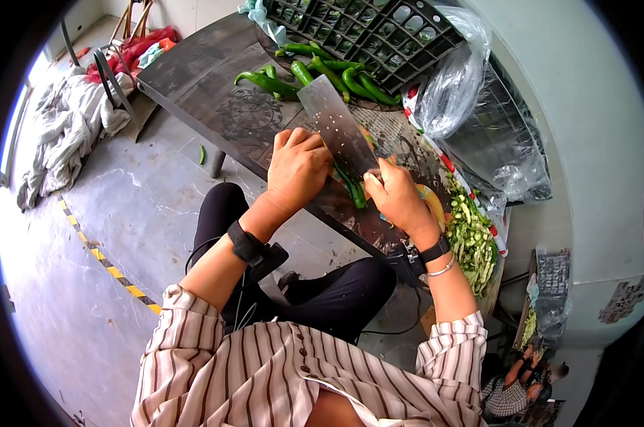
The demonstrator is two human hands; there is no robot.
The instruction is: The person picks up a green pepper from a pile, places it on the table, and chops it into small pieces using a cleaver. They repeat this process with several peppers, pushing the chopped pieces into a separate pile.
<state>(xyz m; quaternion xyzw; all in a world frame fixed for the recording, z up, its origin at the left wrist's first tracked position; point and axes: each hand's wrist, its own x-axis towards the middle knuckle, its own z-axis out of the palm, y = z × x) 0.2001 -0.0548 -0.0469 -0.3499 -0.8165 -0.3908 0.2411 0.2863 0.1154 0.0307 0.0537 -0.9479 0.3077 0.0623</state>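
My right hand (398, 197) is wrapped round the handle of a broad-bladed cleaver (336, 121). Its blade points away and up to the left, with pale seeds or crumbs stuck to it. Beside the blade, my left hand (299, 169) is closed with curled fingers over green peppers (352, 188). Their near ends stick out between my two hands; the rest is hidden under my fingers and the blade. Beyond the cleaver lies a loose group of whole long green peppers (268, 84) on the dark table (194, 67). Chopped green pepper pieces (471, 242) are heaped to my right.
A black plastic crate (379, 35) stands at the table's far side. Clear plastic bags (457, 89) lie beside it. On the floor are a fallen pepper (202, 154), grey cloth (73, 121) and striped tape (108, 267). Another person (514, 391) is at lower right.
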